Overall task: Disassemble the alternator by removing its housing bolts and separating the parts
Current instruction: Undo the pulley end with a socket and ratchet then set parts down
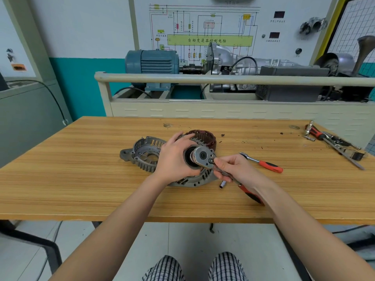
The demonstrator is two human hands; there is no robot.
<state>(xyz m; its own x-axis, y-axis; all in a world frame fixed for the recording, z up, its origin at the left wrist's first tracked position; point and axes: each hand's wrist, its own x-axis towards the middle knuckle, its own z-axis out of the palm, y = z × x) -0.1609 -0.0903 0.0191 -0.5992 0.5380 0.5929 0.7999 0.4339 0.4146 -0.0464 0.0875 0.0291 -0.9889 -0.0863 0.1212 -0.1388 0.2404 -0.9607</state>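
On the wooden table, near its middle, lies the alternator, partly taken apart. Its copper winding ring faces away from the person. A separated grey housing half lies just to its left, touching it. The left hand curls over the alternator body, grip clenched around it. The right hand pinches a ratchet wrench near its round head, which sits over the alternator's centre; the red handle runs back under the wrist. A second ratchet with a red handle lies to the right. A small socket lies near the right hand. More tools rest at the far right edge.
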